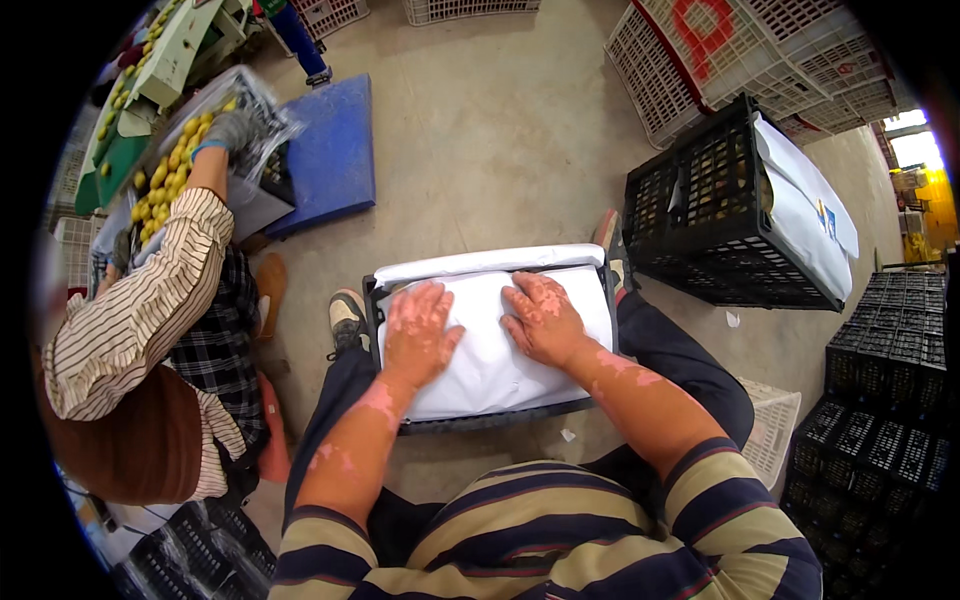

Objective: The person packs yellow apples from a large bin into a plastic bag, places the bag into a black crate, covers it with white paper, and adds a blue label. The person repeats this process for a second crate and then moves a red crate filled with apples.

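Observation:
A black plastic crate (510, 418) stands between my legs, with a white paper sheet (480, 360) folded over its contents. My left hand (420, 330) lies palm down on the left part of the sheet, thumb out to the side. On the right part, my right hand (546, 319) rests flat with its fingers slightly spread. Neither hand grips anything. Along the crate's far rim runs a rolled-up white paper flap (487, 262). What lies under the paper is hidden.
At left, a co-worker's gloved hand (234, 131) reaches over yellow fruit (169, 176) in a lined crate beside a blue platform (330, 150). Black crates of fruit (690, 202) stand at right, near white crates (750, 67). More black crates (870, 435) are stacked at far right.

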A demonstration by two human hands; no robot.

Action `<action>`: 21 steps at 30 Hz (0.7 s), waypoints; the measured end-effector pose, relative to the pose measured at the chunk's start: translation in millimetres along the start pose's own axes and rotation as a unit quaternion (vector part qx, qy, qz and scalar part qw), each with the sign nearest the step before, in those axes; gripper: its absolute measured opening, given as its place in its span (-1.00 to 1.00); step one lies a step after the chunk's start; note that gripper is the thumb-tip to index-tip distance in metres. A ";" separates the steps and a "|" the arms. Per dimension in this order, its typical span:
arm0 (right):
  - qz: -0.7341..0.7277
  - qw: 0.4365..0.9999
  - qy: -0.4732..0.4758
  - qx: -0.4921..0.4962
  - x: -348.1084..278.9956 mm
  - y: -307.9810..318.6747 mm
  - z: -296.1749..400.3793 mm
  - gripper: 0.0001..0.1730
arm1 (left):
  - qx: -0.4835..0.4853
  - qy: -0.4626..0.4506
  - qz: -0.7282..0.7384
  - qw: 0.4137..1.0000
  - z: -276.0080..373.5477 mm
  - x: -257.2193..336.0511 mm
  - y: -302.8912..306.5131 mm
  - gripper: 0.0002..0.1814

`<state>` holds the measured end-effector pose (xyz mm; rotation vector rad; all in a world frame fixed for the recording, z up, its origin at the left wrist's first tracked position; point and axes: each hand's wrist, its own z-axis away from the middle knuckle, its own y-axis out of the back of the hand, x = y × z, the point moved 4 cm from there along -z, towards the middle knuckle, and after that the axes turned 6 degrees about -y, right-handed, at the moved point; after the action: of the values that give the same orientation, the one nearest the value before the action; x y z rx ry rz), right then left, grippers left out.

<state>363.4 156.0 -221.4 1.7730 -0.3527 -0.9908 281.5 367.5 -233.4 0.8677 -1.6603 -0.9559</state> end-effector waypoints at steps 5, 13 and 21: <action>0.047 0.998 -0.042 -0.019 13.9 1.9 -8.7 -0.62 | -0.001 0.042 -0.024 0.999 8.2 -23.4 16.2 -0.41; 0.074 0.988 -0.102 0.089 100.2 91.4 -39.9 -0.80 | 0.010 0.056 -0.153 0.987 -32.2 -41.4 66.2 -0.45; -0.096 0.871 -0.367 -0.314 231.4 14.6 -84.4 -0.24 | -0.390 0.393 0.179 0.813 -85.6 -168.3 -7.4 -0.23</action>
<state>573.3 55.3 -303.2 0.8019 -0.2716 -1.6894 406.9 497.0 -290.1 0.2700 -0.5676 -0.7471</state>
